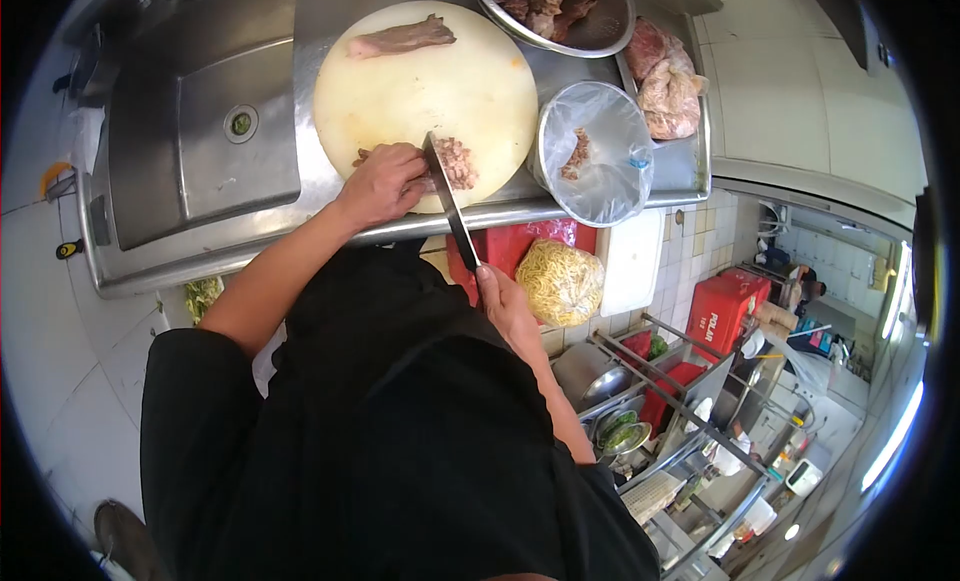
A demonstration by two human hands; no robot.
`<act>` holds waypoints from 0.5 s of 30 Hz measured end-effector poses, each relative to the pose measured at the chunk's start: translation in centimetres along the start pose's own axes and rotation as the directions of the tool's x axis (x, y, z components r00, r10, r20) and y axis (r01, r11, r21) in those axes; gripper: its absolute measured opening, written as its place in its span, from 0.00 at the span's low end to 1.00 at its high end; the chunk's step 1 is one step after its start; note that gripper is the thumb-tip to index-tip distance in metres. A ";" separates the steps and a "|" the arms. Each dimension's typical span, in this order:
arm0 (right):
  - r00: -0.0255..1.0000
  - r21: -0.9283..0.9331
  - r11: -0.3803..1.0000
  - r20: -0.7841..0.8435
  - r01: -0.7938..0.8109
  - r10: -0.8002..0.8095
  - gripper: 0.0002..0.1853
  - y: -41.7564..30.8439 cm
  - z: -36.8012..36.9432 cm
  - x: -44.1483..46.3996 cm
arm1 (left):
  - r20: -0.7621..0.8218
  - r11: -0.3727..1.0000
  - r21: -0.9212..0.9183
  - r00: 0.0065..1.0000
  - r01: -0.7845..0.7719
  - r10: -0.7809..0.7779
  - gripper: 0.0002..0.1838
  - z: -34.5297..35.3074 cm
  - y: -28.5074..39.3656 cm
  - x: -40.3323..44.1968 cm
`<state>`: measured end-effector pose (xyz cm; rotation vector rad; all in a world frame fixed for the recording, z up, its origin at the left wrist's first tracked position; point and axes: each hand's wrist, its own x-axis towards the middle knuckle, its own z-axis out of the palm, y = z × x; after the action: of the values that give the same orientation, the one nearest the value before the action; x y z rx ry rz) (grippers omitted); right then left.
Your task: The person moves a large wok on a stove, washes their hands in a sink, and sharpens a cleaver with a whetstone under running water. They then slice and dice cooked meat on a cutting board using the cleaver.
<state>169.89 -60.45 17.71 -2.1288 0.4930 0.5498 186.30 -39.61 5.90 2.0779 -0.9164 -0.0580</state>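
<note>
On a round cream cutting board (430, 81) lies a heap of small diced meat (458, 163) near the front edge. My right hand (505, 306) is closed around the handle of a knife (451, 203), whose blade stands on edge beside the dice. My left hand (388, 184) curls its fingers over a piece of meat (362, 156) just left of the blade; most of that piece is hidden under the hand. Farther back on the board rests a long uncut strip of meat (402, 39).
A lined bucket (545, 151) holding some diced meat stands right of the board. Behind are a steel bowl (618, 41) of meat and bagged meat (668, 86). A steel sink (205, 151) lies left. Below the counter edge sits a bag of noodles (560, 283).
</note>
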 end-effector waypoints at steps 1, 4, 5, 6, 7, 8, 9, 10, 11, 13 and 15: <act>1.000 -0.021 0.999 -0.006 0.028 -0.028 0.26 0.1 0.2 0.5 | -0.040 1.000 -0.006 0.999 -0.019 0.018 0.12 0.3 -0.2 -0.1; 0.998 -0.065 0.996 -0.019 0.061 -0.062 0.26 -0.4 1.6 3.9 | -0.059 0.999 -0.037 0.998 -0.004 0.002 0.12 0.8 -0.6 -0.4; 0.997 -0.077 0.994 -0.025 0.073 -0.075 0.26 -0.7 1.9 5.3 | -0.054 0.999 -0.042 0.998 0.009 -0.011 0.12 0.7 -0.6 -0.3; 0.999 -0.048 0.998 -0.012 0.052 -0.052 0.26 -0.5 1.9 6.0 | -0.071 0.999 -0.036 0.997 -0.006 0.004 0.12 0.6 -0.7 -0.3; 1.000 -0.016 0.999 -0.001 0.028 -0.028 0.26 -0.3 2.0 6.5 | -0.084 0.999 -0.031 0.996 -0.025 0.022 0.12 0.7 -0.7 -0.5; 1.000 0.015 1.000 0.008 0.004 -0.004 0.26 -0.3 1.9 6.9 | -0.099 0.999 -0.026 0.994 -0.045 0.042 0.12 0.7 -0.7 -0.4; 1.000 0.012 1.000 0.014 -0.020 0.020 0.26 -0.8 1.4 6.7 | -0.124 0.997 -0.042 0.991 -0.061 0.055 0.12 0.6 -0.7 -0.2; 0.999 0.008 0.999 0.024 -0.047 0.047 0.26 -1.6 0.8 6.1 | -0.148 0.996 -0.059 0.987 -0.072 0.063 0.11 0.5 -0.7 -0.2; 0.996 0.003 0.997 0.037 -0.081 0.080 0.26 -2.2 0.4 5.3 | -0.169 0.994 -0.081 0.984 -0.079 0.065 0.11 0.7 -0.7 -0.4; 0.986 0.035 0.988 0.077 -0.148 0.145 0.26 -3.2 -0.8 3.1 | -0.146 0.996 -0.076 0.989 -0.043 0.032 0.11 0.7 -0.6 -0.5; 0.986 0.003 0.990 0.082 -0.143 0.142 0.26 -2.7 -1.2 1.4 | -0.122 0.997 -0.073 0.993 -0.021 0.012 0.11 0.5 -0.6 -0.5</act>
<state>172.71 -60.10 19.33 -2.0638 0.6041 0.7110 186.10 -39.43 5.01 1.9827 -0.8450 0.0421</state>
